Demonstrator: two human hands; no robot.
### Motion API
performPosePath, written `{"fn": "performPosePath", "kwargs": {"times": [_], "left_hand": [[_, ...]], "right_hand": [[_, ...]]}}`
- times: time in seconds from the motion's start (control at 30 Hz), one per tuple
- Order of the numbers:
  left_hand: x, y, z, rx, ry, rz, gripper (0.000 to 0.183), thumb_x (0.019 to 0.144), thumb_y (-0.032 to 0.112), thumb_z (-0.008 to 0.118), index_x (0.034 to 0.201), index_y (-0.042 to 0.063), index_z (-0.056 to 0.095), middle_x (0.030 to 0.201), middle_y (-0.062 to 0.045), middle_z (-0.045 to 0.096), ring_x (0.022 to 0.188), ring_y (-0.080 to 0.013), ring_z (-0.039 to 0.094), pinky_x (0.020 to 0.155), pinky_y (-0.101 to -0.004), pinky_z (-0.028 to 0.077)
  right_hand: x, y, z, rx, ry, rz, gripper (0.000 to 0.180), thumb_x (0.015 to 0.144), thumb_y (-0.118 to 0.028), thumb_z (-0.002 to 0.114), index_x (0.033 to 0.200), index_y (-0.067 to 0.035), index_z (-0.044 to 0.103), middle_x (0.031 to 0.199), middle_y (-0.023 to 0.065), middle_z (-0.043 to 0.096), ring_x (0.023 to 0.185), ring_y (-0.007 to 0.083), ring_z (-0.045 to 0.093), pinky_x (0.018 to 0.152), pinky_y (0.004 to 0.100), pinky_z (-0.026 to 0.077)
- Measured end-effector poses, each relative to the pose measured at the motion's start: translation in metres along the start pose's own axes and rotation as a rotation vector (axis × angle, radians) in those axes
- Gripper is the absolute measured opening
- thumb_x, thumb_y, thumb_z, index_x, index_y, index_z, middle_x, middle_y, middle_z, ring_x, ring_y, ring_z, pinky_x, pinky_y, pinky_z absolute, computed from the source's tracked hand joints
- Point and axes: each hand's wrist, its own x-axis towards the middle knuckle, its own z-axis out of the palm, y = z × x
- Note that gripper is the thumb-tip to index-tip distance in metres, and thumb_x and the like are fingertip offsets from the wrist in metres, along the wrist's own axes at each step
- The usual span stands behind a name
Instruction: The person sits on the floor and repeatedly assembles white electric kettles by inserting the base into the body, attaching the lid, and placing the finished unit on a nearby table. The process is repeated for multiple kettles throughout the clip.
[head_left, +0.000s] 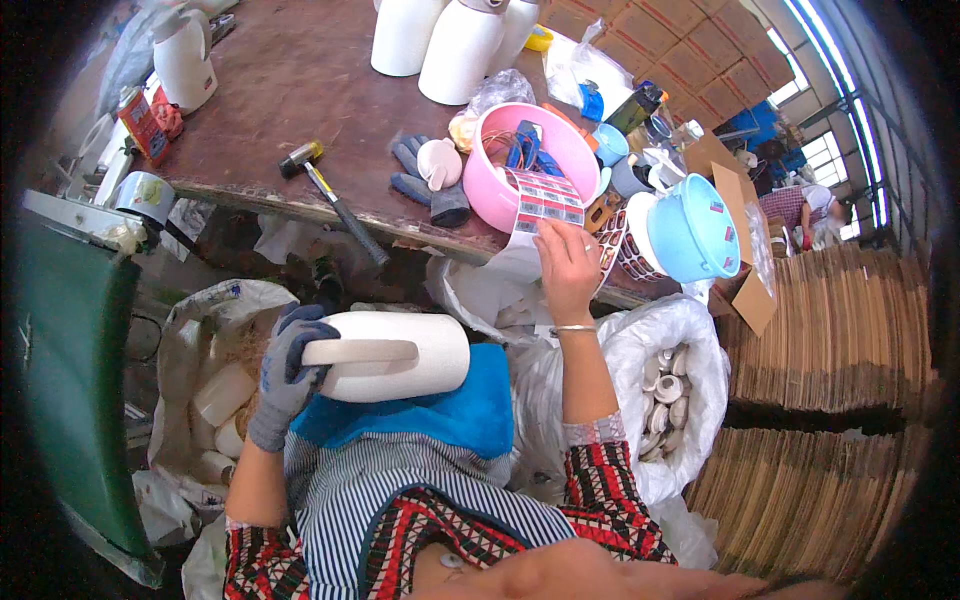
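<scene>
My left hand (289, 375), in a grey and blue knit glove, grips one end of a white jug (397, 356) with a beige handle, which lies on its side across a blue cloth (487, 397) on my lap. My bare right hand (568, 259) has its fingers at the lower edge of a sheet of printed labels (551, 201), which hangs over the rim of a pink basin (491, 176). Blue-handled tools and wires lie in the basin. Left of it are a blue-grey glove (411, 184) and a beige lid (439, 163).
A mallet (337, 206) lies over the table's front edge (300, 202). More white jugs (461, 52) stand at the back. A light blue bucket (690, 229) is at the right. Sacks of white parts (705, 405) flank me beside stacked cardboard (825, 330). A person (799, 206) is far right.
</scene>
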Motion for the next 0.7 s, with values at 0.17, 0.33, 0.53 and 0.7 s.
{"fn": "performPosePath", "kwargs": {"times": [0.17, 0.33, 0.53, 0.7], "left_hand": [[-0.043, -0.006, 0.005, -0.276, 0.032, -0.131, 0.028, 0.077, 0.031, 0.07, 0.094, 0.009, 0.067, 0.108, -0.007, 0.069, 0.12, -0.0342, 0.055, 0.11, -0.0504, 0.035], [-0.062, -0.016, 0.02, -0.353, -0.088, -0.054, 0.027, 0.083, 0.035, 0.067, 0.095, 0.01, 0.066, 0.112, -0.007, 0.068, 0.12, -0.034, 0.055, 0.109, -0.0492, 0.036], [-0.072, -0.028, 0.027, -0.449, -0.053, -0.136, 0.019, 0.078, 0.024, 0.072, 0.09, 0.011, 0.065, 0.107, -0.007, 0.069, 0.11, -0.0324, 0.059, 0.11, -0.0486, 0.035], [-0.08, -0.051, 0.041, -0.411, 0.078, -0.106, 0.021, 0.072, 0.022, 0.075, 0.085, 0.009, 0.063, 0.095, -0.007, 0.068, 0.098, -0.0289, 0.063, 0.11, -0.0474, 0.036]], "right_hand": [[0.02, 0.01, 0.02, 0.017, -0.015, -0.055, 0.035, 0.069, -0.011, 0.078, 0.103, -0.006, 0.07, 0.105, 0.0055, 0.067, 0.098, 0.0252, 0.063, 0.085, 0.0386, 0.051], [0.024, 0.023, 0.035, 0.012, 0.012, -0.054, 0.029, 0.07, -0.012, 0.077, 0.098, -0.008, 0.07, 0.096, 0.0047, 0.067, 0.089, 0.0248, 0.063, 0.082, 0.0381, 0.051], [0.02, 0.027, 0.035, -0.132, 0.08, -0.199, 0.018, 0.073, -0.011, 0.072, 0.09, -0.011, 0.069, 0.096, 0.0031, 0.067, 0.089, 0.0211, 0.064, 0.082, 0.0377, 0.05], [0.011, 0.008, 0.01, -0.255, 0.09, -0.15, 0.012, 0.076, -0.012, 0.071, 0.087, -0.012, 0.066, 0.11, 0.0033, 0.066, 0.103, 0.0235, 0.061, 0.093, 0.0434, 0.045]]}}
